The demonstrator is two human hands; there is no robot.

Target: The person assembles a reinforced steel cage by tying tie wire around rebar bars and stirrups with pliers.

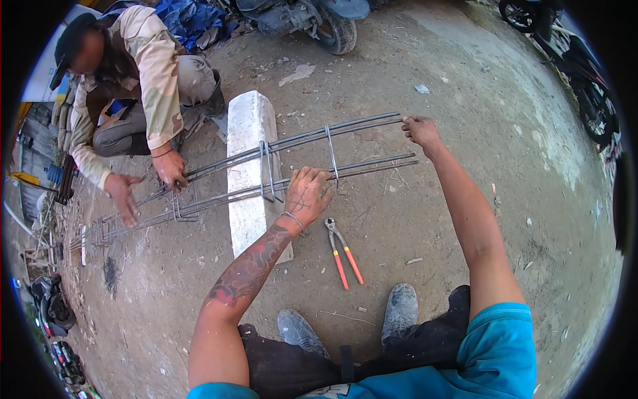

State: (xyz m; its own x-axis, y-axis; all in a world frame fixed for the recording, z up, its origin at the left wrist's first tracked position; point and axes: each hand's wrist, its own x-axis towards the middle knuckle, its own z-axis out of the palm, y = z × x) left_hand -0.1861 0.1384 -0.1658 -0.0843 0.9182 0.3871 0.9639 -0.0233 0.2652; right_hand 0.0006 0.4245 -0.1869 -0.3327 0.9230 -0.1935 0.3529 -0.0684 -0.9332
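Observation:
A long cage of thin steel reinforcing bars (pixel 362 122) slants from the far left to the right, resting across a white block (pixel 250 126). My left hand (pixel 308 195) is closed over the lower bars, beside a square wire stirrup (pixel 331 156). With bent fingers my right hand (pixel 420 130) pinches the right end of the upper bars. Two more stirrups (pixel 269 171) stand close together over the block. On the ground below my left hand lie end-cutting pincers (pixel 351 257) with red-orange handles, untouched.
At the left a person crouches, one hand (pixel 169 166) gripping the bars, the other (pixel 123 194) open beside them. A motorbike (pixel 335 30) stands at the back, another (pixel 591 100) at the far right. A blue tarp (pixel 189 23) lies behind the person. My boots (pixel 401 309) are near the pincers.

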